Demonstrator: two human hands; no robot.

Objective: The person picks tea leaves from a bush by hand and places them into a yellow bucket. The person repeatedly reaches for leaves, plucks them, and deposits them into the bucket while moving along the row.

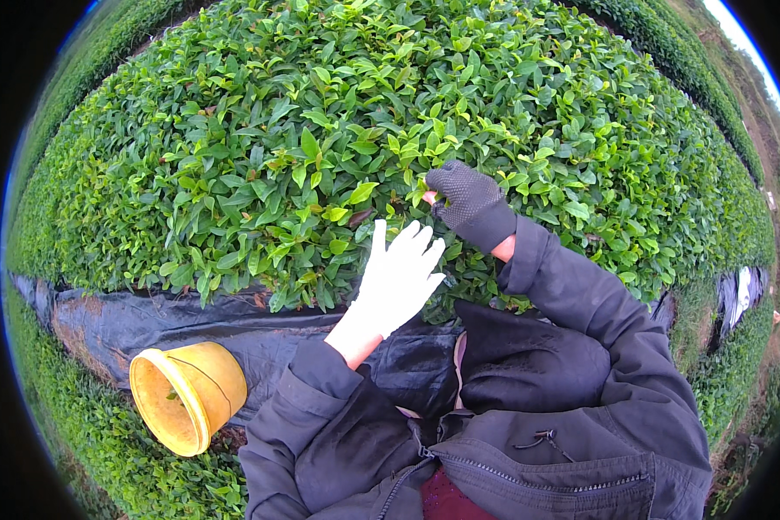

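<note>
In a white glove, my left hand (403, 276) hangs over the near edge of a clipped tea bush (338, 149). Its fingers are spread and I see nothing in them. My right hand (467, 198), in a dark dotted glove with the thumb tip bare, is up and to the right of it, among the leaves. Thumb and fingers pinch a small green tea shoot (439, 197), mostly hidden by the glove. Young light-green leaves (422, 144) stand just beyond that hand. A brown withered leaf (360, 217) sits above the left fingers.
A yellow plastic bucket (224, 383) with a wire handle lies tilted at lower left, a few leaves (173, 394) inside. Black plastic sheeting (182, 325) covers the ground along the bush. Another hedge row (130, 455) runs behind the bucket, and more rows (689, 58) rise beyond.
</note>
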